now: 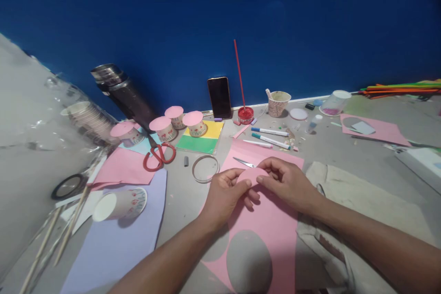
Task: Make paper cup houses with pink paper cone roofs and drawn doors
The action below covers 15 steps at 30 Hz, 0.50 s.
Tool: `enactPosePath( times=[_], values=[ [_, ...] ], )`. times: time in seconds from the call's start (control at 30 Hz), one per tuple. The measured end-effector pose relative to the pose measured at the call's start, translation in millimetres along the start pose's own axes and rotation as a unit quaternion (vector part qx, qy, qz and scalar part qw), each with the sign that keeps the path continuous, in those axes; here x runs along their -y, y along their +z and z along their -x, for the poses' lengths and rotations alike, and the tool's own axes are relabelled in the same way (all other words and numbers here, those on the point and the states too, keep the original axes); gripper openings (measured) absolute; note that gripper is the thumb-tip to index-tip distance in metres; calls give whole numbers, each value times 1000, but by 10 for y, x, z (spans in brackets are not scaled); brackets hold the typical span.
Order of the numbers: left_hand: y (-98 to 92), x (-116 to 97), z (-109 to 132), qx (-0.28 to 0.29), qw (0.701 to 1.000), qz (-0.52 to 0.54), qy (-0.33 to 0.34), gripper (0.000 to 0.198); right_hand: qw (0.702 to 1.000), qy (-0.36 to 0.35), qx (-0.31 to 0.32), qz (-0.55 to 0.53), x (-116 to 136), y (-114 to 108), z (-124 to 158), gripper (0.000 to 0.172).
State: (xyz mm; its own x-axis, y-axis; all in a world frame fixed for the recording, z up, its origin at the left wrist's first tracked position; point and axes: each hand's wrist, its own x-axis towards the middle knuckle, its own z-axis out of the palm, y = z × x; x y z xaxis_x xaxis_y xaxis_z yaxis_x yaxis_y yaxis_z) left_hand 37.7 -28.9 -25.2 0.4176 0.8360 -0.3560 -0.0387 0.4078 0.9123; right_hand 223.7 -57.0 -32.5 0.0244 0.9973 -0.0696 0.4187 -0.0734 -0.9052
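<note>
Both of my hands meet over a pink paper sheet (272, 225) that has round holes cut out of it. My left hand (225, 195) and my right hand (287, 181) pinch a small pink paper circle (251, 175) between their fingertips, just above the sheet. A pair of small scissors (244, 162) lies on the sheet right behind my fingers.
Several paper cups with pink lids (175, 121), red scissors (159, 156), a tape ring (205, 168), markers (270, 135), a phone (219, 97) against the blue wall, a red paint pot with a stick (245, 114), a lying cup (119, 203) on lilac paper, and a cloth (347, 202) surround me.
</note>
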Motion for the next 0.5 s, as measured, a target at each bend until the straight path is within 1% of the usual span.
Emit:
enactPosePath(
  times=[0.23, 0.5],
  values=[
    [-19, 27, 0, 3, 1000, -7, -4, 36, 998, 33, 29, -52, 7, 9, -11, 23],
    [-38, 59, -18, -1, 1000, -14, -10, 36, 997, 29, 26, -61, 20, 23, -8, 19]
  ],
)
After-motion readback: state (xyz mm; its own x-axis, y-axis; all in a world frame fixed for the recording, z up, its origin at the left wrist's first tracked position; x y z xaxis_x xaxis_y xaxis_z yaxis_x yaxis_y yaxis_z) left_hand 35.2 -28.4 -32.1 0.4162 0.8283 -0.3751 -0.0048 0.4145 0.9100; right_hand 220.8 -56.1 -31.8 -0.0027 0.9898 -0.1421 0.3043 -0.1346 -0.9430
